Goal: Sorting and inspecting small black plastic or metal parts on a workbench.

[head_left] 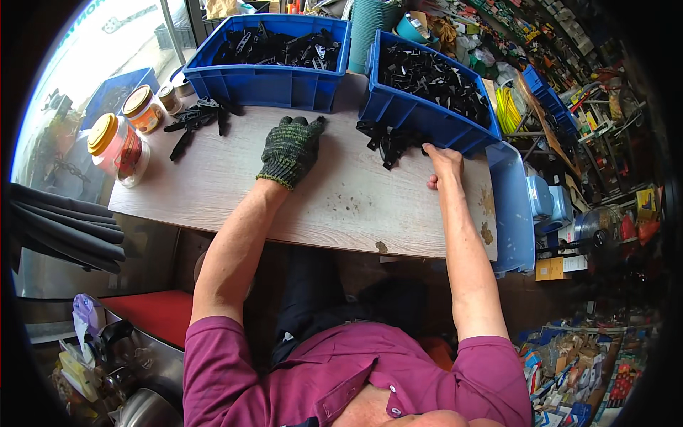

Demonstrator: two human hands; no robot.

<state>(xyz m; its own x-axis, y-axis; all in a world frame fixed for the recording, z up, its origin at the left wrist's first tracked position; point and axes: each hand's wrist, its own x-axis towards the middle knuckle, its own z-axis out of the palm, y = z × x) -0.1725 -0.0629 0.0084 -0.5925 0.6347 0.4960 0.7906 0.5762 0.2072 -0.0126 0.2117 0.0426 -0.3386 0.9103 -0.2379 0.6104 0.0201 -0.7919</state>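
My left hand [290, 151], in a dark green and black knitted glove, is closed over the middle of the table with its fingers curled under. A small dark tip shows by its forefinger; what it holds is hidden. My bare right hand [446, 165] is closed at the right edge of a loose pile of small black parts [390, 144], its fingertips pinching a black piece there. Behind this pile stands a blue bin [420, 112] full of small black parts. Another blue bin [267, 87], at the back left, holds longer black pieces.
Longer black pieces [191, 124] lie at the table's left, beside lidded plastic jars [117, 149]. The pale wooden table [341, 220] has a worn front edge. A light-blue plastic tub [514, 213] adjoins its right side. Stacked green baskets [366, 35] rise between the bins; crowded shelves fill the right.
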